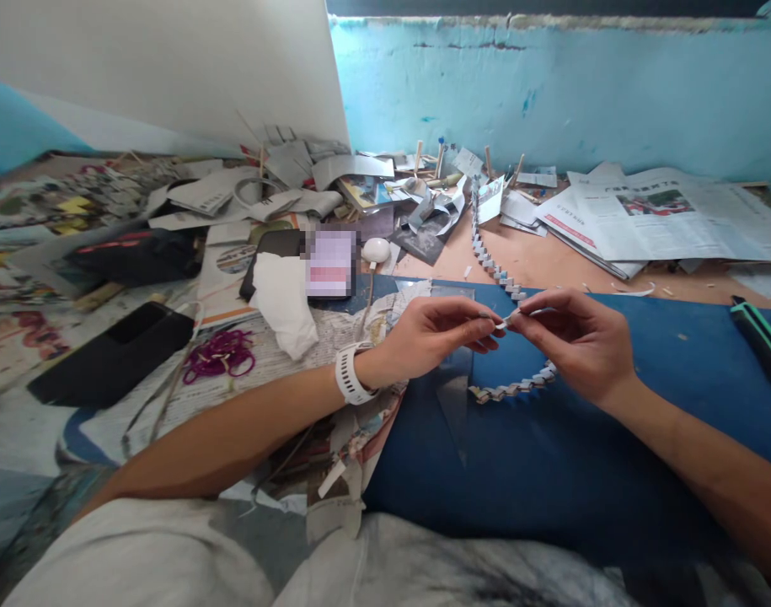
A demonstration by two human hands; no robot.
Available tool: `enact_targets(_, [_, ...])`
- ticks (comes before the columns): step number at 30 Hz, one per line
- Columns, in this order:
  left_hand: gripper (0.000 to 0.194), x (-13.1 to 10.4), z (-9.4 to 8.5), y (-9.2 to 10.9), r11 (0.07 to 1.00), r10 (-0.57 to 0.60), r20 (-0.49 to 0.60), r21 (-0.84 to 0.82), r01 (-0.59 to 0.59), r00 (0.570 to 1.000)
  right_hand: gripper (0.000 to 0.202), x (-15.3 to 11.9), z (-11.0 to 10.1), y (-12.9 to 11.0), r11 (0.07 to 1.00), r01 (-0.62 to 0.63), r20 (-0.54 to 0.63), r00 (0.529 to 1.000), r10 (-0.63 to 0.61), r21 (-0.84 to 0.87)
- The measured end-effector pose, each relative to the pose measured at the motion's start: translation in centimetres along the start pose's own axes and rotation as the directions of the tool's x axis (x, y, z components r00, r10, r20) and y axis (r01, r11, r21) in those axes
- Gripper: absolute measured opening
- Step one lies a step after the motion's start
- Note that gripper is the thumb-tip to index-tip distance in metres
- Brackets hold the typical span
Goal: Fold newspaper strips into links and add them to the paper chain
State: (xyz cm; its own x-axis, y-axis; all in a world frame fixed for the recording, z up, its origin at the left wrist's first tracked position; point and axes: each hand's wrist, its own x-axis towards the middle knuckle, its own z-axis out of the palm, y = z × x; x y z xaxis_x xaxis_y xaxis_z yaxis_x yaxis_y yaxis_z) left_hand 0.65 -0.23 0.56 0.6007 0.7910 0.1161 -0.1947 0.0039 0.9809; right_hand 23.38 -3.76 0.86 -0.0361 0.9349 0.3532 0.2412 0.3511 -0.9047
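Note:
Above a blue cutting mat [613,472] my two hands meet, pinching a small folded strip of paper [502,324] between them. My left hand [445,329], with a white watch on its wrist, is closed on the strip's left end. My right hand [578,341] is closed on its right side. A zigzag chain of folded paper [488,263] runs from the back of the desk toward my fingers. Another length of the chain [517,389] curves out below my right hand onto the mat. Whether the strip joins the chain is hidden by my fingers. A clear set square [453,413] lies under my left hand.
A green and black utility knife [761,341] lies at the right. Newspapers [650,215] are stacked at the back right. Left of the mat are a phone [331,265], a white tissue [284,308], purple string [219,354] and a black case [113,354]. Paper scraps crowd the back.

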Motion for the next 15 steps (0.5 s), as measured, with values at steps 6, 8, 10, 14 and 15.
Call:
enact_targets(6, [0.027, 0.34, -0.04, 0.11, 0.997, -0.071, 0.007, 0.011, 0.071, 0.997, 0.015, -0.14, 0.16, -0.09, 1.0, 0.004, -0.004, 1.0, -0.004, 0.028])
enact_targets(8, [0.025, 0.44, -0.11, 0.05, 0.997, -0.078, -0.044, 0.009, 0.079, 0.996, 0.015, -0.16, 0.25, -0.11, 0.999, 0.013, 0.003, 1.0, -0.013, 0.03])
enact_targets(10, [0.025, 0.5, -0.19, 0.01, 0.996, -0.094, -0.074, 0.007, 0.094, 0.993, 0.015, -0.15, 0.31, -0.07, 0.999, 0.02, 0.001, 1.0, -0.02, 0.026])
enact_targets(14, [0.027, 0.42, -0.21, 0.04, 0.995, -0.097, -0.018, 0.001, 0.098, 0.995, 0.014, -0.17, 0.31, 0.11, 0.999, 0.027, -0.008, 1.0, -0.027, 0.026])
enact_targets(15, [0.027, 0.36, -0.17, 0.08, 0.995, -0.098, 0.011, 0.001, 0.098, 0.995, 0.014, -0.21, 0.32, 0.13, 0.999, 0.032, -0.01, 0.999, -0.031, 0.022])
